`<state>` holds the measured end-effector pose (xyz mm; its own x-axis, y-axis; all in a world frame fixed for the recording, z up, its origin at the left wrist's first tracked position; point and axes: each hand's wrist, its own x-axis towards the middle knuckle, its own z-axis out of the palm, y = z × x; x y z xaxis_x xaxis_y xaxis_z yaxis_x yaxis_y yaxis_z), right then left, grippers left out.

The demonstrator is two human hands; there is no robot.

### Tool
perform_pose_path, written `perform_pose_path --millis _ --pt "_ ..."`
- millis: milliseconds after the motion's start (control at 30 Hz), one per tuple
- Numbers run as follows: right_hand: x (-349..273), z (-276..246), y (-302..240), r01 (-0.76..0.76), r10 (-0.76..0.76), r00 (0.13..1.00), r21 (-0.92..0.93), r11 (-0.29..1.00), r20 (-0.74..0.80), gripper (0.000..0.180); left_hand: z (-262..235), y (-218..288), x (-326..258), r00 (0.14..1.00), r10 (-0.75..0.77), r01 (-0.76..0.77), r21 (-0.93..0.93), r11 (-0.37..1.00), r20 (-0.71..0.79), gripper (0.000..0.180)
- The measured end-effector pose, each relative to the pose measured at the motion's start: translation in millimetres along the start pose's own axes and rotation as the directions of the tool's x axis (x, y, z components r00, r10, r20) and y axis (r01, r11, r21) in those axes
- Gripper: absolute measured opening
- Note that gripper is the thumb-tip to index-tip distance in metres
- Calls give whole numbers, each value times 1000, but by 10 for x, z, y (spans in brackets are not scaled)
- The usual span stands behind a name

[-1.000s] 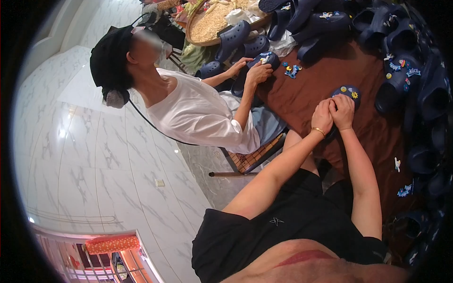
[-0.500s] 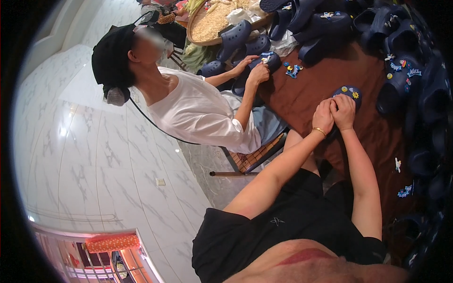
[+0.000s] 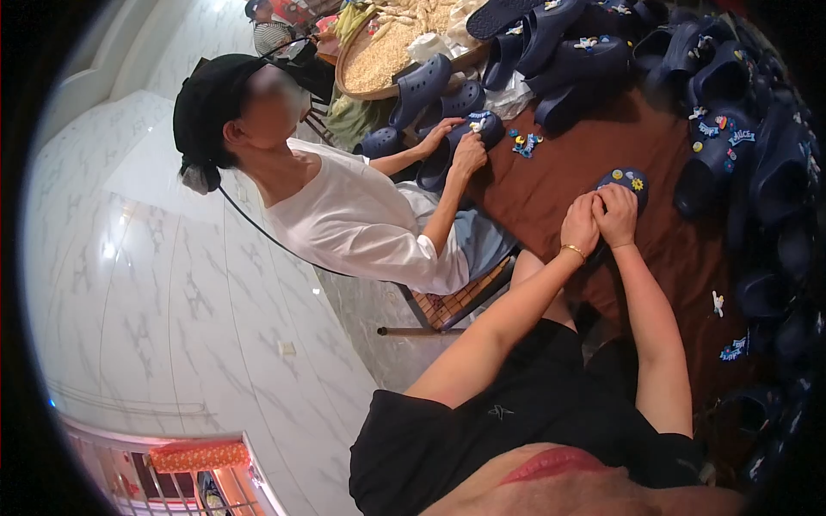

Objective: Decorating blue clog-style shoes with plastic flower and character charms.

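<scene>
Hardly anything has moved since 1 second ago: the left hand [image 3: 579, 225] and right hand [image 3: 617, 213] stay closed together on the navy clog [image 3: 626, 184] with its small charms, right of centre on the brown bench [image 3: 559, 172], so the fitting looks unfinished.

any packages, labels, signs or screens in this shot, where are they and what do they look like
No packages or screens show.
Word-shaped badges: on dark blue clogs at the far right of the brown table, small white and light blue pieces.
Another word-shaped badge: near the table's right edge, same colours.
Clog under the left hand and right hand: carries only small picture charms, yellow and white.
</scene>
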<state>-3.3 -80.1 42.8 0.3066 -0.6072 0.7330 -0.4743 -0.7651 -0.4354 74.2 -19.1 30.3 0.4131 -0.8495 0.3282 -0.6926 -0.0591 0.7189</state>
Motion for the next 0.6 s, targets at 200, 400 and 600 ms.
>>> perform_pose_path --millis 200,400,600 --pt "12 1 -39 16 -16 1000 -2 1000 -20 7 -6 -44 0 999 -27 28 -19 999 28 28" --pt "9 -7 -43 -2 2 1000 -3 1000 6 8 -6 -37 -8 999 25 -25 -17 1000 -24 27" --pt "-2 -13 -66 -9 9 1000 -6 1000 0 8 -32 -19 -22 1000 18 -18 1 1000 -11 27"
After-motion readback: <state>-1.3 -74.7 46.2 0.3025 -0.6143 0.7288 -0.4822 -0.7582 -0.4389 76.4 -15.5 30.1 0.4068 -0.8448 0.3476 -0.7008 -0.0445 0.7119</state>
